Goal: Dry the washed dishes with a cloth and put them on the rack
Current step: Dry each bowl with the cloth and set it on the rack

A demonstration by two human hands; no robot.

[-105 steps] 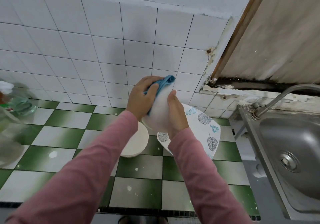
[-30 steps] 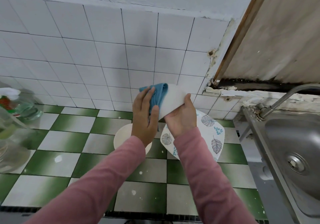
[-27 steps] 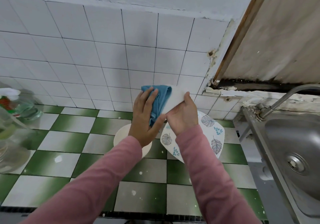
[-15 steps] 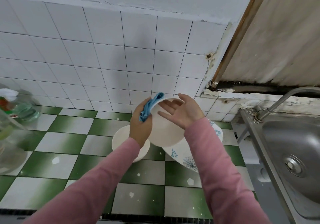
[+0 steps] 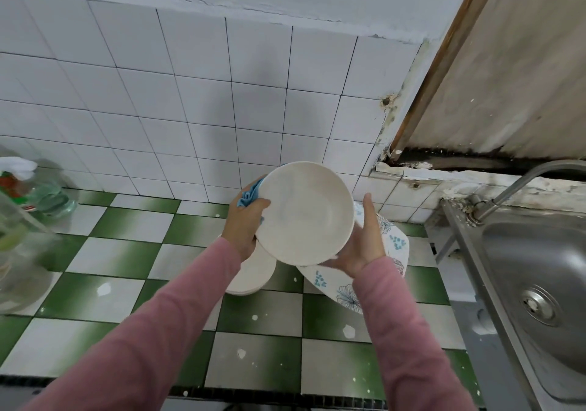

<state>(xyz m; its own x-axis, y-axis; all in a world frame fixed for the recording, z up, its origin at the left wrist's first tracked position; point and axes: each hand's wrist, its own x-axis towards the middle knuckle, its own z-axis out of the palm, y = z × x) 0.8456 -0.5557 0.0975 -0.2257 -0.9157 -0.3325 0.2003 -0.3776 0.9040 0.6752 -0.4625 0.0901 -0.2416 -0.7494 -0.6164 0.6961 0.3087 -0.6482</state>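
Observation:
A plain white plate [image 5: 306, 212] is held up between both hands, its hollow face turned toward me. My left hand [image 5: 244, 223] grips its left rim with a blue cloth [image 5: 250, 193] bunched behind the plate. My right hand [image 5: 361, 245] supports the lower right rim from beneath, fingers spread. Below them on the counter sit a stack of white plates [image 5: 253, 275] and a leaf-patterned plate [image 5: 342, 287].
The green-and-white tiled counter [image 5: 126, 248] runs to a white tiled wall [image 5: 190, 109]. A steel sink [image 5: 539, 271] with a tap [image 5: 520, 185] lies at the right. A clear container and a bottle [image 5: 35, 195] stand at the left edge.
The plate has turned from edge-on wiping to face me. The cloth has slid behind its left rim, and my right hand has dropped under the lower right rim.

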